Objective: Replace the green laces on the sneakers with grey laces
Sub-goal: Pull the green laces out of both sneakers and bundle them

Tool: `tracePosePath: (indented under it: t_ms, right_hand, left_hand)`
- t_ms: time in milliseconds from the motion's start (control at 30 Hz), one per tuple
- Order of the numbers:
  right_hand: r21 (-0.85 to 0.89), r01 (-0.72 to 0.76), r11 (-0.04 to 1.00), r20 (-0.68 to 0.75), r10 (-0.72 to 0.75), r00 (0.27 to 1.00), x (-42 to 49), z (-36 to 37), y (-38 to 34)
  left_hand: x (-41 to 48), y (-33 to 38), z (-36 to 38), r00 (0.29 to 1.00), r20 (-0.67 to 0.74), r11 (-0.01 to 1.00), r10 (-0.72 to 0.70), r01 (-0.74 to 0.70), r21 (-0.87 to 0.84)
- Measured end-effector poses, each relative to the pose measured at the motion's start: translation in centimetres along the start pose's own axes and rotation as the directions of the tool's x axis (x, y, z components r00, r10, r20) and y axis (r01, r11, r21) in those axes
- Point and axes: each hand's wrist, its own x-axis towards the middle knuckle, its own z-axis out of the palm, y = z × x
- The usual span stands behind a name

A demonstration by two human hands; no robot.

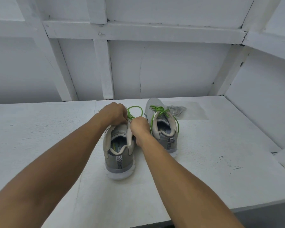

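Note:
Two grey sneakers stand side by side on the white table, heels toward me. The left sneaker [119, 152] has my left hand [113, 113] over its tongue area and my right hand [141, 127] at its right collar. Both hands pinch its green lace [135, 109], which loops out beyond the fingers. The front of this shoe is hidden by my hands. The right sneaker [161, 127] is untouched, with its green lace [160, 111] threaded and its ends hanging down both sides. A bundle of grey laces [177, 110] lies on the table just right of that shoe's toe.
The white table [220, 145] has a wall of white panels and beams behind it and a side wall at the right. Its front edge runs near my forearms at the bottom right. A clear plastic sheet [196, 111] lies under the grey laces.

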Motion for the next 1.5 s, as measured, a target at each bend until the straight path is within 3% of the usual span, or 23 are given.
tracePosePath:
  t_ms: [100,233,333,567,700,867,1100,1200,1333,1433,1500]
  right_hand:
    - [-0.01,0.011,1.0,0.002,-0.011,1.0,-0.1,-0.1,0.0]
    - [0.146,0.01,0.989,-0.064,-0.001,0.998,-0.6,0.2,0.3]
    - [0.12,0.011,0.993,-0.039,-0.006,0.999,-0.5,0.0,0.2]
    - [-0.14,0.116,0.983,0.083,-0.106,0.991,0.7,-1.4,-2.7]
    - [-0.411,0.26,0.874,0.204,-0.19,0.96,1.5,-1.9,-3.3]
    - [-0.579,0.325,0.748,0.157,-0.289,0.944,1.8,-1.4,-2.8]
    - [-0.606,0.289,0.741,0.032,-0.34,0.94,1.7,-3.3,-5.3]
    - [-0.676,0.278,0.683,0.005,-0.374,0.928,1.4,-4.5,-6.7]
    - [-0.69,0.291,0.662,0.162,-0.251,0.954,0.3,-4.3,-7.4]
    - [-0.539,0.22,0.813,0.385,0.005,0.923,-0.9,-3.2,-6.6]
    - [-0.53,0.229,0.817,0.373,-0.018,0.928,-1.1,-2.7,-5.8]
  left_hand:
    - [0.0,-0.1,0.2,1.0,-0.003,1.0,0.007,-0.007,-0.013]
    - [0.0,-0.4,0.3,1.0,-0.018,0.993,-0.012,0.009,-0.121]
    - [-0.2,-0.7,-0.1,1.0,0.026,0.992,-0.013,0.016,-0.128]
    - [-0.5,-1.3,0.1,0.998,-0.004,0.974,-0.057,0.055,-0.219]
    - [-0.4,-1.3,0.4,0.997,-0.02,0.961,-0.079,0.071,-0.269]
    - [-0.2,-1.5,0.8,0.996,-0.035,0.952,-0.087,0.073,-0.296]
    - [0.0,-1.8,1.0,0.996,-0.018,0.948,-0.091,0.081,-0.309]
    - [0.3,-2.0,1.0,0.996,0.003,0.948,-0.089,0.085,-0.305]
    - [0.3,-2.2,0.9,0.996,0.01,0.946,-0.087,0.086,-0.313]
    - [0.2,-2.4,0.5,0.996,0.028,0.955,-0.082,0.087,-0.282]
    - [0.2,-2.5,0.2,0.996,0.041,0.946,-0.081,0.089,-0.311]
